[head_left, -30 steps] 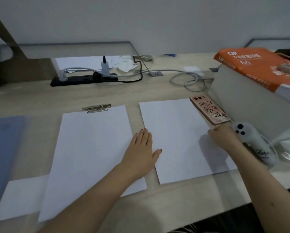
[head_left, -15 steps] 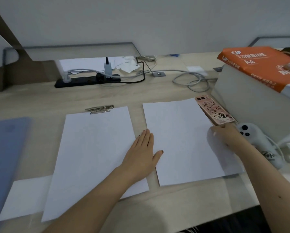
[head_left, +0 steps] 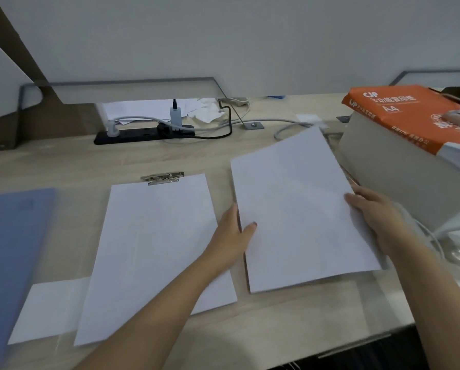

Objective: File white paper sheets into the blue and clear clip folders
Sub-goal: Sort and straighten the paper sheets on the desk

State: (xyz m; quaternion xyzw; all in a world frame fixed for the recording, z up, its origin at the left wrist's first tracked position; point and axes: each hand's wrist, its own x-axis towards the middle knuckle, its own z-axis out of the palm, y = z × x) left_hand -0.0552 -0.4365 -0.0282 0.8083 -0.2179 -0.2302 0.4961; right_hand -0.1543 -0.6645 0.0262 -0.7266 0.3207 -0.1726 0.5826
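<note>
A white sheet [head_left: 301, 209] is tilted up off the desk, its right edge raised. My left hand [head_left: 231, 236] grips its left edge, thumb on top and fingers beneath. My right hand [head_left: 375, 217] holds the right edge, fingers lying over the paper. A second white sheet [head_left: 154, 247] lies flat on the clear clip folder, whose metal clip [head_left: 162, 178] shows at its top edge. The blue folder [head_left: 7, 257] lies at the far left. Another white sheet [head_left: 50, 311] pokes out from under the left stack.
An orange A4 paper ream [head_left: 410, 113] sits on a grey box [head_left: 399, 182] at the right. A black power strip [head_left: 143, 133] with plugs and cables lies at the back. The desk's front edge [head_left: 357, 340] runs close below the sheets.
Both hands have taken the right sheet by its edges and lifted it, right side up; it now hides the phone. The left hand moved off the left sheet.
</note>
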